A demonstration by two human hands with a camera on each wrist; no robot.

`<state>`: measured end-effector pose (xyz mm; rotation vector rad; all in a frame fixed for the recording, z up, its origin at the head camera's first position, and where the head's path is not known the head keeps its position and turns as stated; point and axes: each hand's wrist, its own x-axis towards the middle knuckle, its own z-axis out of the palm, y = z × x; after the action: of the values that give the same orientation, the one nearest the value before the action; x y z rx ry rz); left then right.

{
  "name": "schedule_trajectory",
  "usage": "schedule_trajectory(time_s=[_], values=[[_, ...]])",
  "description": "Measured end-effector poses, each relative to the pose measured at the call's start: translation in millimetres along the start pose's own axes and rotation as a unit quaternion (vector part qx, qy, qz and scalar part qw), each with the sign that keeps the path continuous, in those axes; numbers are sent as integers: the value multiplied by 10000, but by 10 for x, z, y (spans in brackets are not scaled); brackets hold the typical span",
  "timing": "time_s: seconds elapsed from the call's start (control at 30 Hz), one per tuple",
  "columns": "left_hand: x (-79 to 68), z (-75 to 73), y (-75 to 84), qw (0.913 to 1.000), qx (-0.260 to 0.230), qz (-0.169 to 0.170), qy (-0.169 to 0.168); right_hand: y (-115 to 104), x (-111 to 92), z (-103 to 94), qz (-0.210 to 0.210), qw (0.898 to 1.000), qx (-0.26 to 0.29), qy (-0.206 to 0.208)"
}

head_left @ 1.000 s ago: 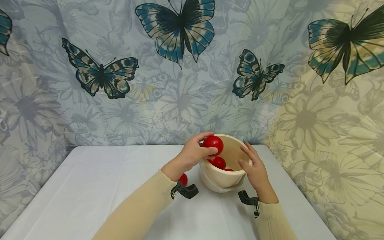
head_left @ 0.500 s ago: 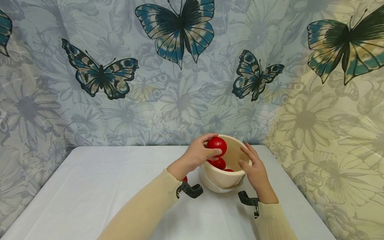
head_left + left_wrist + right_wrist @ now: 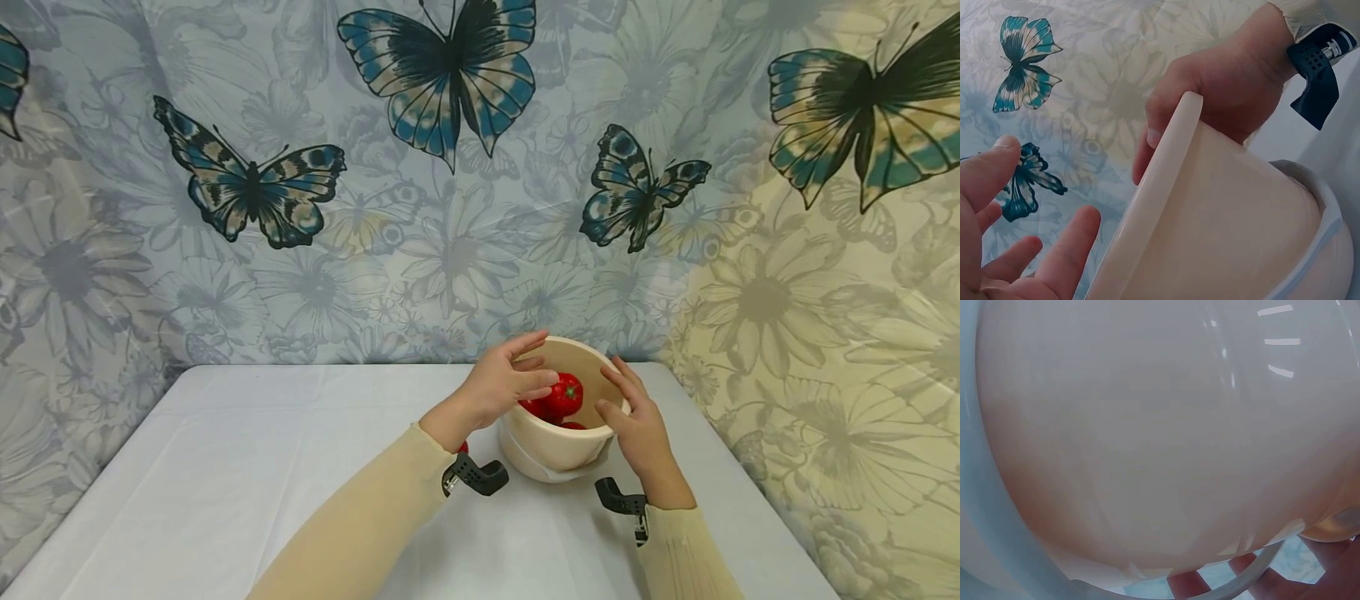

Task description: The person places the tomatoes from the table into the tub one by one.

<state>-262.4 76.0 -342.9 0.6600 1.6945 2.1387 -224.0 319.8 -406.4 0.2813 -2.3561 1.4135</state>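
A cream bucket (image 3: 551, 450) stands on the table, tilted slightly toward me, with several red tomatoes inside. The topmost tomato (image 3: 572, 395) shows a green stem mark. At the bucket's left rim, my left hand (image 3: 497, 385) is spread with nothing in it; in the left wrist view its fingers (image 3: 1075, 250) are apart and loosely extended. My right hand (image 3: 641, 433) grips the bucket's right rim, fingers over the edge. Bucket wall (image 3: 1147, 444) fills most of the right wrist view. Another tomato (image 3: 463, 447) lies on the table, mostly hidden behind my left wrist.
The table (image 3: 300, 467) has a white cover. A butterfly-and-flower cloth (image 3: 450, 275) hangs right behind its far edge. A grey-white handle (image 3: 1310, 262) hangs low around the bucket. Black camera mounts (image 3: 480, 477) jut from both wrists.
My left hand carried a tomato rightward over the rim and let it go; it now sits atop the others in the bucket. The right hand and bucket have stayed still.
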Motion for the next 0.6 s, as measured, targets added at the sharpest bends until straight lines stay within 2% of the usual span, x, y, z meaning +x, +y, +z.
schedule_trajectory(time_s=[0.33,0.6], values=[[-29,-34,20,9999,129,-6,-88,39,9,-2,84,10000,-14,-20],[-65,-78,28,9999,45,-92,-100,34,6,-6,61,10000,-33,-21]])
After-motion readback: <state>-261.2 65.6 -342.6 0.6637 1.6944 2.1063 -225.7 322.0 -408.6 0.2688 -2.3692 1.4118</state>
